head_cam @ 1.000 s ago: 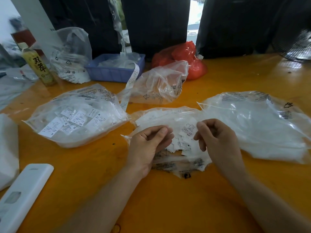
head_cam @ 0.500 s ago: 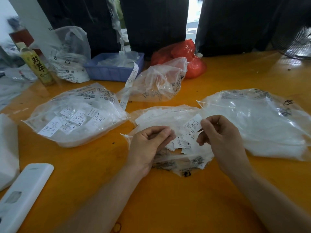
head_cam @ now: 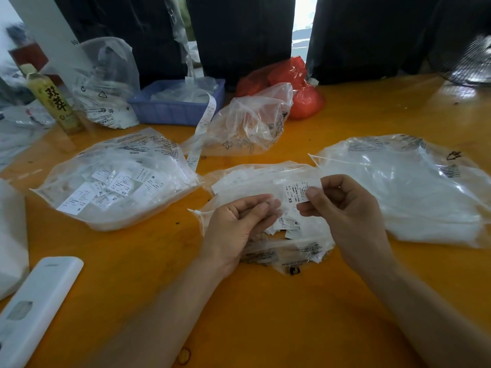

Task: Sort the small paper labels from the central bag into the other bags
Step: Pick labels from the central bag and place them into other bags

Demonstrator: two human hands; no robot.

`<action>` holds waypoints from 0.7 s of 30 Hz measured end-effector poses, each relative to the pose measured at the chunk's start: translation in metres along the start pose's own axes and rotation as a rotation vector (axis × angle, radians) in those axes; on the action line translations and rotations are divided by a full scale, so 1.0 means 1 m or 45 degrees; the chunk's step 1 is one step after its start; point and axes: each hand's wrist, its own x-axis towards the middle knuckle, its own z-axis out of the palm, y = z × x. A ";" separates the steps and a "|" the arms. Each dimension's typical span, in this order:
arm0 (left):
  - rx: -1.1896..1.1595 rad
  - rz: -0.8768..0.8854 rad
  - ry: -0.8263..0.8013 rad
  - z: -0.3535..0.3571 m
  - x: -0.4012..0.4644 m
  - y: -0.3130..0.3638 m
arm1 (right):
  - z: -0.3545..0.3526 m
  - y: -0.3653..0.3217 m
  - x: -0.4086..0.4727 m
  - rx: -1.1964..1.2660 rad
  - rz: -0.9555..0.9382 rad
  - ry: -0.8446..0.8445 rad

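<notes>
The right hand (head_cam: 342, 208) has its grip closed on one label (head_cam: 296, 193), thumb and forefinger pinching its right edge so the printed face with "XS" stands up just above the central bag (head_cam: 268, 179). The left hand (head_cam: 239, 224) has its grip narrow, fingers curled inward with the tips close together over the bag's loose labels (head_cam: 285, 227); whether it holds one cannot be told. The central bag lies open on the orange desk (head_cam: 239, 314) between the two hands. A left bag (head_cam: 117, 176) with labels marked XL, XS, M and S lies well apart to the left, and a right bag (head_cam: 406, 187) lies just beside the right hand. A crumpled bag (head_cam: 249, 120) sits behind.
</notes>
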 end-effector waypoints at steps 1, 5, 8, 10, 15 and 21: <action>0.000 -0.006 -0.004 0.000 0.000 0.000 | 0.000 0.000 0.000 -0.015 -0.011 -0.006; 0.012 -0.028 -0.016 0.001 -0.001 0.001 | 0.003 0.001 -0.001 -0.044 -0.029 -0.028; 0.051 -0.037 0.000 0.002 -0.002 0.000 | 0.004 0.003 -0.002 -0.090 -0.027 -0.041; 0.065 -0.031 0.009 0.002 -0.002 -0.001 | 0.004 0.004 -0.002 -0.133 -0.027 -0.048; 0.112 0.028 0.038 0.002 -0.002 0.000 | 0.006 0.008 -0.002 -0.299 -0.072 -0.072; 0.243 0.006 0.083 0.000 -0.002 0.000 | 0.005 0.010 -0.003 -0.377 -0.055 -0.157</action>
